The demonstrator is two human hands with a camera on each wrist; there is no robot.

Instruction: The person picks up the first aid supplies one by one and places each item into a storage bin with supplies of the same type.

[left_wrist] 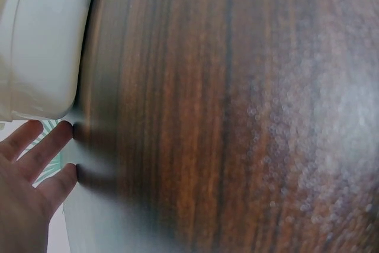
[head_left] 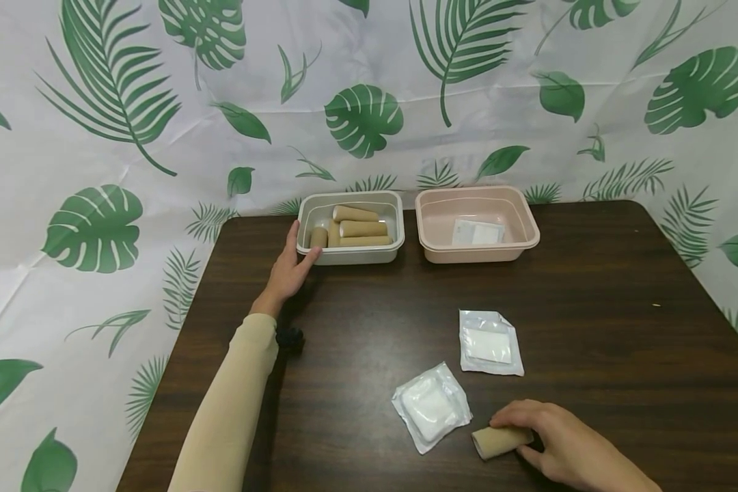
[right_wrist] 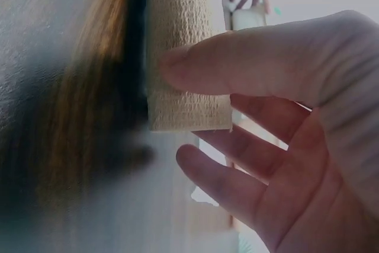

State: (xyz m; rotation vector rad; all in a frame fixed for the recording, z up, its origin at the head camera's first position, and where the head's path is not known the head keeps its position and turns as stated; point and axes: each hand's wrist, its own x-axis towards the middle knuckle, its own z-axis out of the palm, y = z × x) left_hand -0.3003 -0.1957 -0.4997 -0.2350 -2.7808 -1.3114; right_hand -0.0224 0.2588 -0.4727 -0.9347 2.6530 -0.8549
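Rolls (head_left: 363,229) lie in a tub (head_left: 359,257) left of a basin (head_left: 475,255), which stands behind two packets (head_left: 490,345).

Head view looks forward and down; close wrist views share its table (head_left: 357,307).

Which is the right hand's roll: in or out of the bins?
Out: the right hand grips the roll well away from the grey bin and pink bin.

The wrist views cut off the tan roll (right_wrist: 186,22) and the pale tub (left_wrist: 44,39).
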